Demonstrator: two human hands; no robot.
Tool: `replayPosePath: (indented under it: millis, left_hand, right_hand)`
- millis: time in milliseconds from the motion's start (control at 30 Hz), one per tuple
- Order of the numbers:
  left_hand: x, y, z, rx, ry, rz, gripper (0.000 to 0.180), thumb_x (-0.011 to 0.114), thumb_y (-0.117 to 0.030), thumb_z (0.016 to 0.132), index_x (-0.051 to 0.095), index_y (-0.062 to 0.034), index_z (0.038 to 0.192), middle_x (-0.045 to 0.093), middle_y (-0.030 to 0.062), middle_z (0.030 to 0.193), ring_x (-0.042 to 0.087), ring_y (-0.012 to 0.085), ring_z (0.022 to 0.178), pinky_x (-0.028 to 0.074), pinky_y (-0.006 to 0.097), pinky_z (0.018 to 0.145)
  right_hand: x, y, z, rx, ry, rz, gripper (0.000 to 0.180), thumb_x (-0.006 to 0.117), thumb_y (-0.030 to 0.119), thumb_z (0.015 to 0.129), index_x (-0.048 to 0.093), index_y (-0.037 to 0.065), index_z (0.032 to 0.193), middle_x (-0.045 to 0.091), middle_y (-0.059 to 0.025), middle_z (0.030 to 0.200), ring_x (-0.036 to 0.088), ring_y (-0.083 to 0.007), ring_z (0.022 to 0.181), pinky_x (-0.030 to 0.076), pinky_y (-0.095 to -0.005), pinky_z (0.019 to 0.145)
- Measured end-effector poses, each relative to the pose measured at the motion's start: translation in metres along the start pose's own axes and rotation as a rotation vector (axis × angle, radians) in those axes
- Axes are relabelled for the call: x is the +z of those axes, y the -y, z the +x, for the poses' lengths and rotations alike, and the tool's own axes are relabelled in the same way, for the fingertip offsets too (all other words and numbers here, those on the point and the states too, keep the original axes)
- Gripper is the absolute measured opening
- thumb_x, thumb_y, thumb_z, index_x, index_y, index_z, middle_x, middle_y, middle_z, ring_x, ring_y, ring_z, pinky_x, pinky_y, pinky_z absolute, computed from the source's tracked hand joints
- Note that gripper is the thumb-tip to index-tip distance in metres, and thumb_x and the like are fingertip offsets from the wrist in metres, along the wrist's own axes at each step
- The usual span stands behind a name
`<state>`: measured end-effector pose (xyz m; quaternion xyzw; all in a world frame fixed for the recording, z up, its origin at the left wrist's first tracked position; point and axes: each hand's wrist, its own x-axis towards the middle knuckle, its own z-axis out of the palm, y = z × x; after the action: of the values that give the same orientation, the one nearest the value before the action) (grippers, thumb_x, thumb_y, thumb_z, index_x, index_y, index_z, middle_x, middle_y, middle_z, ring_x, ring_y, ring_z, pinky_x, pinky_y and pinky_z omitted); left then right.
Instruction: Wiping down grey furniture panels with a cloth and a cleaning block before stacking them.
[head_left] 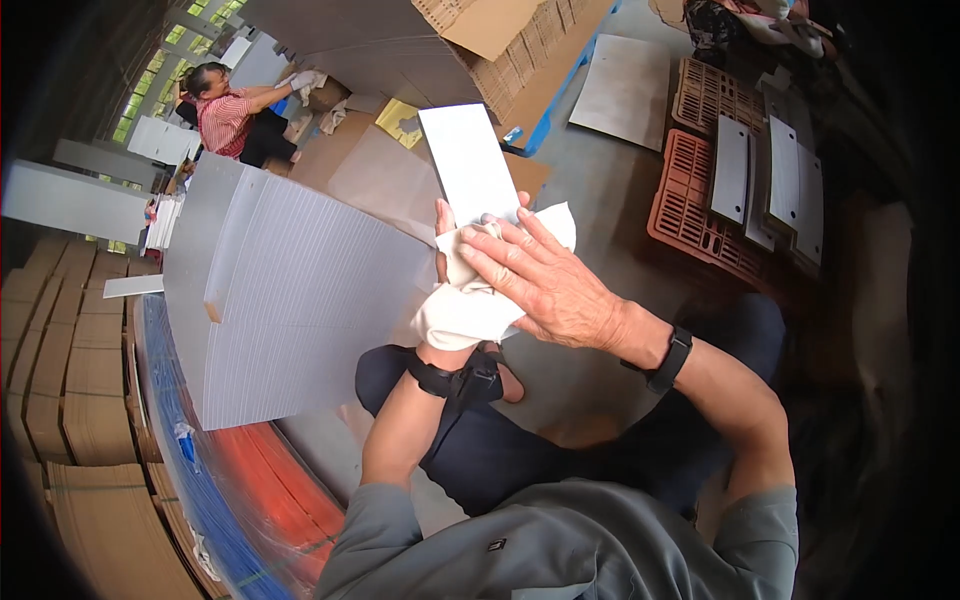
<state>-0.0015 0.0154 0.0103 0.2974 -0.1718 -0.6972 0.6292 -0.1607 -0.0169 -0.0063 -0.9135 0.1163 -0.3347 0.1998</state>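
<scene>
A long white panel (468, 160) points away from me in front of my lap. My left hand (443, 225) grips it from underneath, with its fingers showing at the panel's edges; the palm is hidden. My right hand (555, 285) lies over a cream cloth (465, 312) and presses it against the panel's near part, fingers bent slightly over the fabric. Part of the cloth hangs down over my left wrist. Each wrist wears a black band.
A large stack of grey-white panels (310, 300) stands at my left, beside bundled cardboard (95, 390). Orange plastic crates (690, 185) with grey panels (730, 170) on them are at the right. Brown cartons (520, 60) rise ahead. A co-worker (225, 115) sits at the far left.
</scene>
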Motion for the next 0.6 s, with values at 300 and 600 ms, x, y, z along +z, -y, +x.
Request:
replayPosePath:
  millis: [300,600]
  left_hand:
    - [0.006,0.041,-0.012,-0.206,0.368,0.020,0.088,0.034,-0.072,0.098,0.038,0.0003,0.148,0.055,0.0248,0.128,0.062,0.0301,0.102,0.059,0.043,0.081]
    - [0.004,0.042,0.008,-0.141,0.240,0.208,0.085,0.026,-0.072,0.099,0.039,-0.0040,0.149,0.055,0.0242,0.131,0.063,0.0310,0.108,0.056,0.046,0.087]
  right_hand:
    - [-0.085,-0.165,-0.007,0.794,-0.521,0.053,0.044,0.052,0.030,0.100,0.057,0.000,0.132,0.060,-0.0217,0.128,0.061,-0.0365,0.116,0.048,-0.0425,0.100]
    - [-0.125,-0.090,-0.011,0.415,-0.697,0.107,0.049,0.057,0.037,0.102,0.048,0.005,0.137,0.059,-0.0160,0.122,0.062,-0.0278,0.104,0.048,-0.0368,0.095]
